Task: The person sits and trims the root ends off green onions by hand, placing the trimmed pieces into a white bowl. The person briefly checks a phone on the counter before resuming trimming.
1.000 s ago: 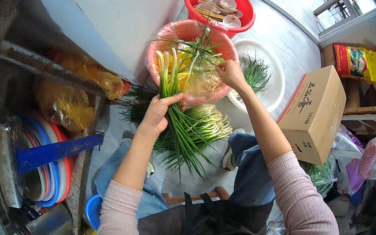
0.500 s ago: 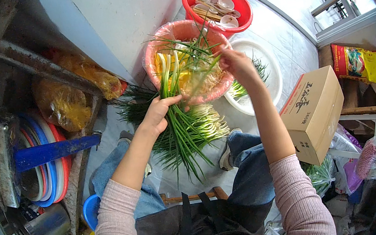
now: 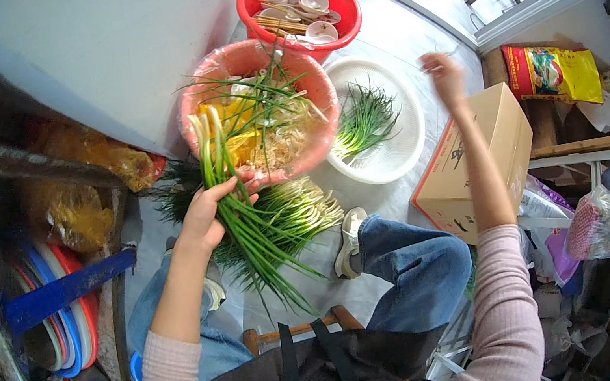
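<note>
My left hand (image 3: pixel 201 216) is closed around a bunch of scallions (image 3: pixel 256 242), white ends up and long green leaves trailing down over the floor. Out to the right, above the cardboard box, my right hand (image 3: pixel 445 79) is raised and smeared by motion; whether it holds anything I cannot make out. In front of me a lined pink basin (image 3: pixel 323 96) contains yellow plastic, roots and loose green leaves. Below its rim a pile of scallions (image 3: pixel 314 205) lies on the floor. The round white basket (image 3: pixel 414 145) right of the basin holds trimmed scallions (image 3: pixel 369 118).
Behind the basin stands a red tub (image 3: pixel 351 12) with bowls and chopsticks. To the right are the cardboard box (image 3: pixel 494 133) and a shelf with a red-and-yellow bag (image 3: pixel 558 73). Colourful trays (image 3: pixel 82 305) and a blue bar (image 3: pixel 69 290) are at left.
My right hand has moved from over the pink basin out to the right. My left hand still grips the scallions. The view has shifted, moving the basins leftward in it.
</note>
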`<move>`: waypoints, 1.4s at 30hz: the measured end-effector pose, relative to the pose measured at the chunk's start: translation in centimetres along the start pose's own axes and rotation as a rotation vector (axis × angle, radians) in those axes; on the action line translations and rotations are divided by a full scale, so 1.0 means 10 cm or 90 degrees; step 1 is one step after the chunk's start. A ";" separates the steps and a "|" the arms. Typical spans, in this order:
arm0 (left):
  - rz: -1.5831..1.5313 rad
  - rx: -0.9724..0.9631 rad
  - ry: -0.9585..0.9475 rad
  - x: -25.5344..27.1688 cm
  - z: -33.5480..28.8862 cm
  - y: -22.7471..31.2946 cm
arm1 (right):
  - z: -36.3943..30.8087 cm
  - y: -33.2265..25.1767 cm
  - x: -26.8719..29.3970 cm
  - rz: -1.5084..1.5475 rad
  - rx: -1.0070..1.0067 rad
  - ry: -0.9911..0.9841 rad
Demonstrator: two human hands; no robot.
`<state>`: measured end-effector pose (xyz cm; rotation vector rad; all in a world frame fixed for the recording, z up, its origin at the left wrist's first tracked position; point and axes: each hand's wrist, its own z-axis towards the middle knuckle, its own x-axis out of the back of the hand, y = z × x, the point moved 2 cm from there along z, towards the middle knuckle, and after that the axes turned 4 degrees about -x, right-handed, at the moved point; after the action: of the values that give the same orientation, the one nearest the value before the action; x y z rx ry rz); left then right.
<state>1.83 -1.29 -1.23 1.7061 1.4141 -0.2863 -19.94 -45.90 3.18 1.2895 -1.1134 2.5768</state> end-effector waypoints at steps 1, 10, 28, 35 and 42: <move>-0.012 0.000 0.005 0.00 0.00 0.00 | -0.23 0.16 -0.35 -0.051 0.026 -0.034; -0.051 -0.015 -0.038 0.00 0.02 0.02 | -1.28 0.32 -1.78 -0.201 -0.193 0.075; -0.156 -0.047 -0.139 0.17 -0.16 0.18 | -0.62 -2.76 -1.74 0.222 -0.009 -0.518; -0.033 -0.091 -0.037 0.21 -0.20 0.20 | -0.29 -2.26 -2.22 -0.436 0.419 -0.365; 0.000 -0.099 0.015 0.09 -0.12 0.08 | -0.68 -2.66 -2.06 0.413 -0.270 -0.540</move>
<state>2.46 0.27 -0.74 1.5860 1.4161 -0.1528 -2.00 -16.73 1.16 2.2269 -2.3811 1.8322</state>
